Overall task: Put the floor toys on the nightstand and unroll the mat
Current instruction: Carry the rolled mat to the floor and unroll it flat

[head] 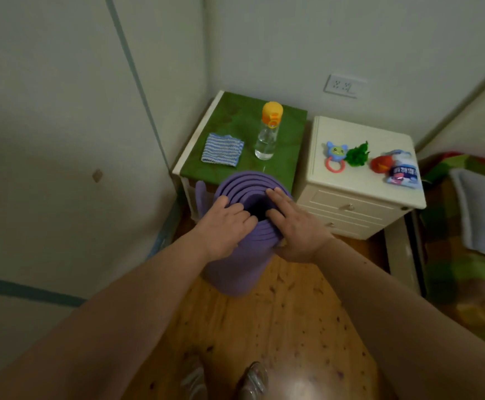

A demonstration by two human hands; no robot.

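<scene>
Both hands grip the top rim of the rolled purple mat [235,264], standing upright on the wood floor [287,327]: left hand [225,223] and right hand [294,223] with fingers [276,194] curled over the edge. Behind it, a green-topped bench [235,116] bears a striped cloth [222,148] and a bottle [268,131] with some water. The white nightstand [359,180] beside it holds a rattle [335,157], green toy [357,155], red toy [380,164] and packet [403,173].

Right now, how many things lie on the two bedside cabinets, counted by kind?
Toys: 3, blue rattle with pink ring, green leafy toy, red toy, on the cream nightstand
Pouches: 1, blue-and-white printed pouch, same nightstand
Bottles: 1, clear bottle with orange cap, on the green-topped cabinet
Cloths: 1, blue-and-white striped cloth, same cabinet
Total: 6
</scene>
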